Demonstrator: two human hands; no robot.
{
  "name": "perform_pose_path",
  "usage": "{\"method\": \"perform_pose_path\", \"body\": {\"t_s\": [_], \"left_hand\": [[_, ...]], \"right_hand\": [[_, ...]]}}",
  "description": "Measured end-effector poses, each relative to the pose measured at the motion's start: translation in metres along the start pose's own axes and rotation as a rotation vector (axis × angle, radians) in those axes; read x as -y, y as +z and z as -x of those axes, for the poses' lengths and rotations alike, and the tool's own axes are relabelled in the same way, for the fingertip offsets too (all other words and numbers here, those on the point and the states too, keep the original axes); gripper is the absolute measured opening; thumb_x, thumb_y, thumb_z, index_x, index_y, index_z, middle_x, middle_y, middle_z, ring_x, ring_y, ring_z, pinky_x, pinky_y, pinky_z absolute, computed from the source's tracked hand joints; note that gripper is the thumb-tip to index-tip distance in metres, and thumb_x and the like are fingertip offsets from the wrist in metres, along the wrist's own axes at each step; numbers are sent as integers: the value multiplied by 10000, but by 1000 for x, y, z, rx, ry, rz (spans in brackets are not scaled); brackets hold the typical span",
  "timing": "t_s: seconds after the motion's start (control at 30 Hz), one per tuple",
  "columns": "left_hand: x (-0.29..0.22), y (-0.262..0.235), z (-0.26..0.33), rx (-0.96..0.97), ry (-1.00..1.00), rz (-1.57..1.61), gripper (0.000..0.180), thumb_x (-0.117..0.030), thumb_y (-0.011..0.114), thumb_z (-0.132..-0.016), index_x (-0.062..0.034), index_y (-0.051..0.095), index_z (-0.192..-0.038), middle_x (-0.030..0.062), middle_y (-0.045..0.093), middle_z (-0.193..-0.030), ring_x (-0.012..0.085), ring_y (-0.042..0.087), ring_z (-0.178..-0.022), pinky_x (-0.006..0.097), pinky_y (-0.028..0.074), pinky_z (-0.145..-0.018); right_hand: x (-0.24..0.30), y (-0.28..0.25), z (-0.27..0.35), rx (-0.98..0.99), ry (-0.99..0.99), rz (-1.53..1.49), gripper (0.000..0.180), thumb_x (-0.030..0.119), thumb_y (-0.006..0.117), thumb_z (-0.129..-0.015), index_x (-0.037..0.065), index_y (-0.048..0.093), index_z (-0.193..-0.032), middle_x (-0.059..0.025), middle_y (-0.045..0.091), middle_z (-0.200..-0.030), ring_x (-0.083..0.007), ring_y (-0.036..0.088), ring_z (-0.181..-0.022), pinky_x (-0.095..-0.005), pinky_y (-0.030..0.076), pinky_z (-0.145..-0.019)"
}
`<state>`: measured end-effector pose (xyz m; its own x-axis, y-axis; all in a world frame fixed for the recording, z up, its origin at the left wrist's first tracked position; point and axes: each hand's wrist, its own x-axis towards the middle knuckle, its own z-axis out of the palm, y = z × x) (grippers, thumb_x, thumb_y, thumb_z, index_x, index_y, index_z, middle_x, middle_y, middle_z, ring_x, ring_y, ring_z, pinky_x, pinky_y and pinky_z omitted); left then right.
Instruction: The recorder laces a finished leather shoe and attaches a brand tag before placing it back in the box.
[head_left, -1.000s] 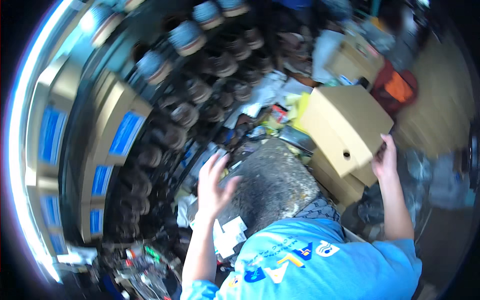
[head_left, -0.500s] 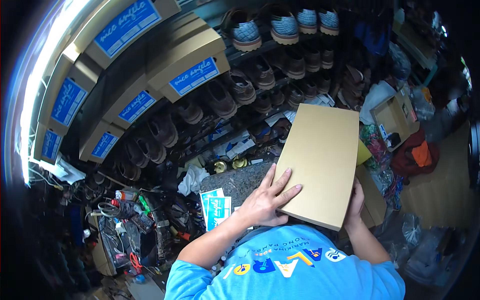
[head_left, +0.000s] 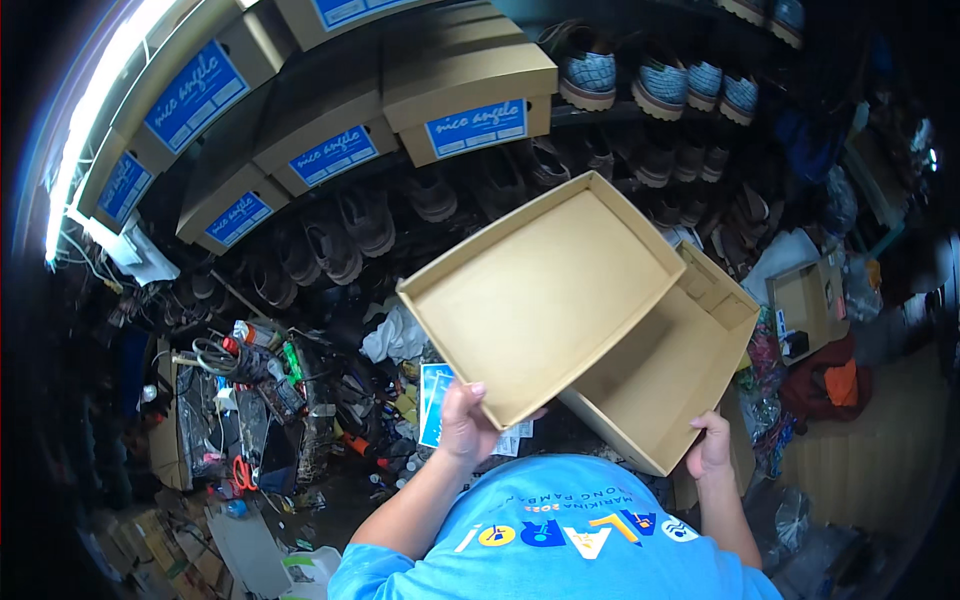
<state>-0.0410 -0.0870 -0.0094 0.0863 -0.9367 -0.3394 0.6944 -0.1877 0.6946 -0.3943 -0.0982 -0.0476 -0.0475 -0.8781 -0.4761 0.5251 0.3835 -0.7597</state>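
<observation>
A shallow brown cardboard box lid [head_left: 540,290] is tilted with its hollow inner side up. My left hand [head_left: 467,424] grips its near left corner, thumb on the rim and fingers mostly hidden underneath. Partly behind the lid, a deeper open shoebox [head_left: 670,365] shows a bare inside. My right hand [head_left: 710,445] holds that shoebox by its near right corner, thumb over the edge. The lid overlaps the upper left part of the shoebox. Blue and white printed labels [head_left: 434,400] lie just beyond my left hand.
Closed shoeboxes with blue labels [head_left: 470,95] are stacked on the upper left shelf. Rows of shoes [head_left: 655,85] fill the racks behind. Tools and clutter [head_left: 265,390] cover the left side, with red scissors [head_left: 243,474]. Another open box [head_left: 800,305] lies at right beside a dark red cloth [head_left: 822,388].
The lid has come off the shoebox and been turned over to the left in my left hand. The shoebox now shows its inside, still in my right hand. My view has shifted.
</observation>
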Motion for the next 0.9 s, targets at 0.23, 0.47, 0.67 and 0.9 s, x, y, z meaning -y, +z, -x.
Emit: {"method": "perform_pose_path", "body": {"t_s": [0.23,0.47,0.67,0.9], "left_hand": [[-121,-82,-9,-221,266,28,579,-376,475,-859,13,522,-1286,185,690,-1047,317,724,-779,430,618,-485],[-195,-209,-65,-229,368,-45,443,-369,500,-886,-34,580,-1165,125,680,-1018,285,699,-816,441,589,-516],[-231,-221,-145,-372,595,262,387,-267,545,-951,-12,551,-1243,148,605,-1213,327,587,-1148,496,544,-958],[-226,-211,-149,-512,642,402,499,-318,597,-988,31,466,-1320,182,429,-1416,370,461,-1314,557,416,-1122]], "right_hand": [[59,-21,-6,-63,35,-52,647,192,613,-696,4,539,-1311,-140,617,-1204,-320,610,-1113,-435,518,-974],[156,21,48,-523,-1398,1498,963,49,811,-630,167,457,-1518,-198,261,-1547,-362,353,-1404,-454,326,-1151],[203,-3,46,-506,-2086,1952,796,77,840,-631,269,629,-1373,-208,322,-1461,-413,393,-1336,-478,434,-1054],[171,5,47,-296,-1589,1673,932,39,823,-720,185,409,-1542,-178,241,-1543,-335,361,-1388,-416,338,-1163]]}}
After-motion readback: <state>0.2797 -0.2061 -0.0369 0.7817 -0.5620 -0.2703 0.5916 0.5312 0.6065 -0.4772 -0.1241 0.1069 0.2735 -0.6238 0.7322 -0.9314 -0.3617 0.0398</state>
